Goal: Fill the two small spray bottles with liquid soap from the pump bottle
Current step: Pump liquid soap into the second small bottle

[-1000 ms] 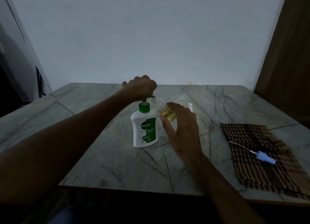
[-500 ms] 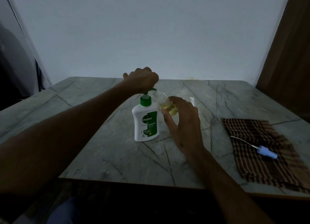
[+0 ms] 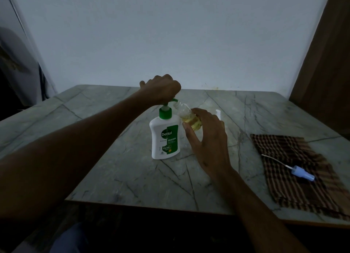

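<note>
- Head view: the left hand (image 3: 161, 89) stayed curled over the pump bottle (image 3: 164, 137) head, which sat higher than a second earlier, so a stroke had likely just ended; the right hand (image 3: 206, 137) gripped the tilted spray bottle (image 3: 189, 118) at the nozzle; roughly half full, it likely needed more pumping.
- A blue spray cap (image 3: 302, 173) lay on the checked cloth (image 3: 295, 169), right of the hands.

Spray bottle (image 3: 189, 118) just right of pump bottle (image 3: 164, 137); cloth (image 3: 295, 169) far right.
</note>
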